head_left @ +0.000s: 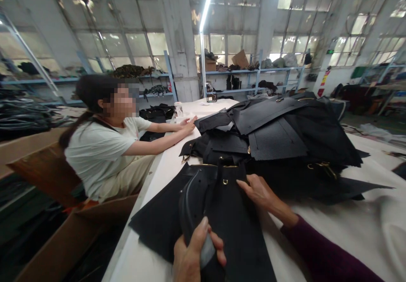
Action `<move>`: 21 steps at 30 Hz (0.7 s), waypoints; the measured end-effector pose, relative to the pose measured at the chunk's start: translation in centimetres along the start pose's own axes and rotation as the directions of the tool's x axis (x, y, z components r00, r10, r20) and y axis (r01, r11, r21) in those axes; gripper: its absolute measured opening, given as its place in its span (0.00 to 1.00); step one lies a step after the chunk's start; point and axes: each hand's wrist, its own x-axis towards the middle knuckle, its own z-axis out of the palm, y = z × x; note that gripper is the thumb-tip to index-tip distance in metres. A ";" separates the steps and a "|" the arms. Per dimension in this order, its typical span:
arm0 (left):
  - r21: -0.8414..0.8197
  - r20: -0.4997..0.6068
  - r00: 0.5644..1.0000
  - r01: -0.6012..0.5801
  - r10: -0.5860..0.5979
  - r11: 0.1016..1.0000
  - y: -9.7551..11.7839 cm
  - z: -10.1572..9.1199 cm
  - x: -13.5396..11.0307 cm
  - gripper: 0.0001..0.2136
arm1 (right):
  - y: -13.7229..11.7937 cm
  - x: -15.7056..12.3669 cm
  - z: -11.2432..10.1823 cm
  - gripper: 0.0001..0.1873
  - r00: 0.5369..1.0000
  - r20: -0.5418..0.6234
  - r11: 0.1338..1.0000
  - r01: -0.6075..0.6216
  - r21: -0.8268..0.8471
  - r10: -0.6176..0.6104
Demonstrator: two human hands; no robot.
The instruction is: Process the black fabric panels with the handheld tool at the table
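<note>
left hand (pixel 192 248), low in the view, is wrapped around a long, curved, smooth dark strap (pixel 186 208), with the thumb on top. the strap runs up over a wide, flat black fabric panel (pixel 241 227), which lies on a white-covered table (pixel 133 261). near the panel's far edge sits a small gold-coloured metal ring (pixel 225 182). the right hand (pixel 258 193), coming from a dark purple sleeve (pixel 320 248), is loosely open by the panel's right side, its index finger stretched toward the ring; i cannot tell whether it presses down.

just beyond is a heaped pile of black fabric and leather-like pieces (pixel 275 138) with gold-coloured fittings. to the left a co-worker in a white t-shirt (pixel 98 146) sits with both arms on the table, hands near the pile. beside the table stands an open brown cardboard box (pixel 76 235). blue metal shelves (pixel 233 73) line the windowed wall behind.
</note>
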 end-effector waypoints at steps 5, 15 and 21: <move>0.019 -0.015 0.999 0.046 -0.046 0.999 -0.3 -0.3 0.5 0.20 | -0.3 -0.4 1.1 0.16 0.942 -0.088 0.892 0.273 -0.361 -0.324; 0.014 -0.004 0.996 0.085 -0.085 0.996 -0.2 -0.2 0.2 0.19 | 1.5 -1.6 5.4 0.24 0.894 0.205 0.716 0.443 -0.539 -0.398; 0.021 0.025 0.995 0.093 -0.094 0.995 -0.2 -0.3 0.3 0.19 | 1.5 -1.8 5.6 0.23 0.890 0.270 0.719 0.456 -0.524 -0.367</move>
